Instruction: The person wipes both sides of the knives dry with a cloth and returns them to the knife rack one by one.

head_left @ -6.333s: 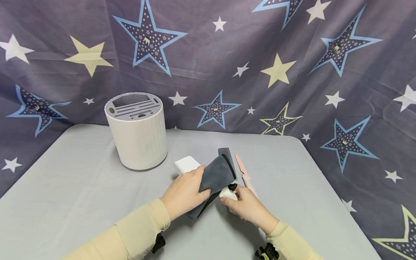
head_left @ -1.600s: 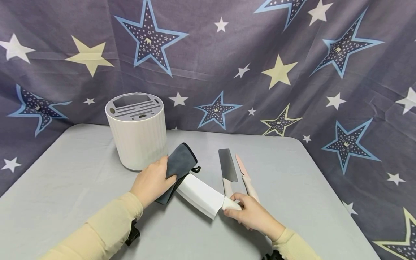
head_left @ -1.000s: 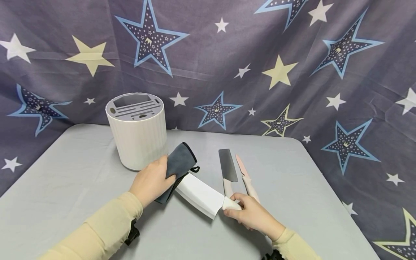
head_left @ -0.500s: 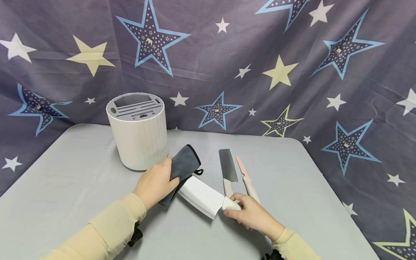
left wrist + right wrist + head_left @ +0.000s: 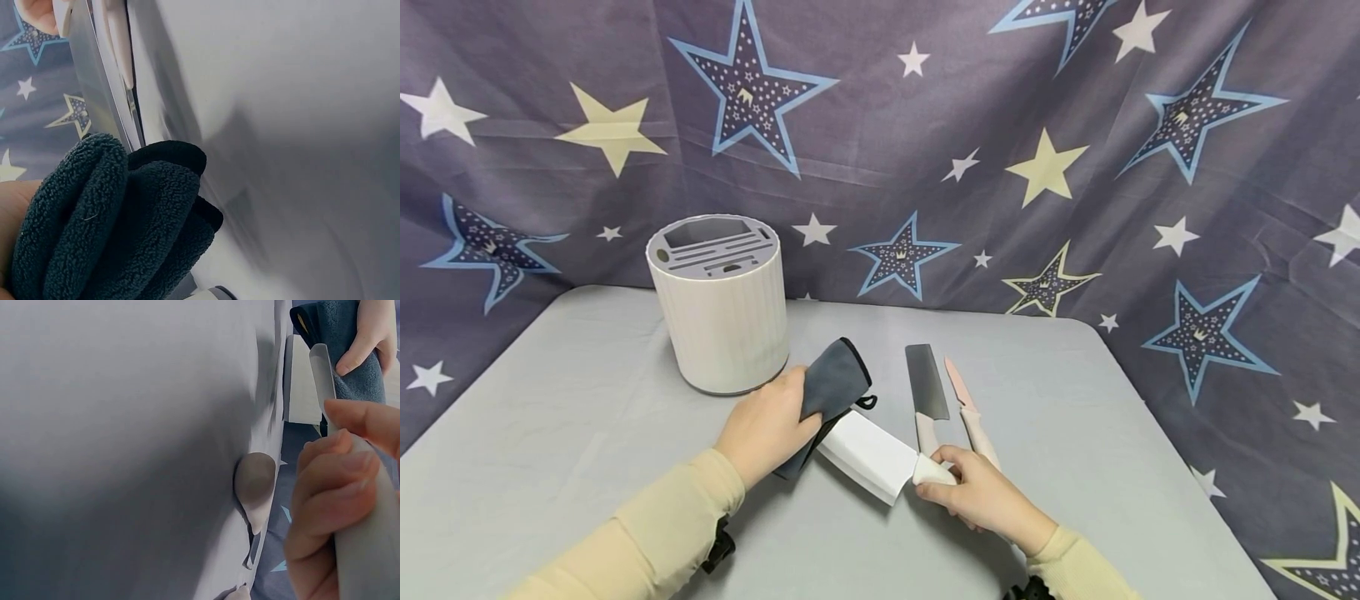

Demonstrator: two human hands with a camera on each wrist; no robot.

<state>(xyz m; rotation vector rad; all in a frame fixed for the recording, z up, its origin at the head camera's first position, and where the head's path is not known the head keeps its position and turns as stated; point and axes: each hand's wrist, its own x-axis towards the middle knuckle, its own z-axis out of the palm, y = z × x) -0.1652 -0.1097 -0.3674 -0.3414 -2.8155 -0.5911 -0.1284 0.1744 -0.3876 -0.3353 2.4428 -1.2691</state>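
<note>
A white-bladed cleaver is held above the table, its pale handle gripped by my right hand. Around the far end of the blade lies a folded dark grey-blue cloth, which my left hand grips; that end of the blade is hidden by the cloth. Up close in the left wrist view, the fluffy cloth shows several thick folds. Just beyond my right hand lie a dark-bladed knife with a pale handle and a smaller pink-bladed knife.
A white ribbed round knife block with a slotted grey top stands behind my left hand. The grey table ends at a purple curtain printed with stars.
My left hand has moved with the cloth from near the handle to the blade's far end, then slightly back rightward. The white blade is now uncovered; my right hand has shifted slightly.
</note>
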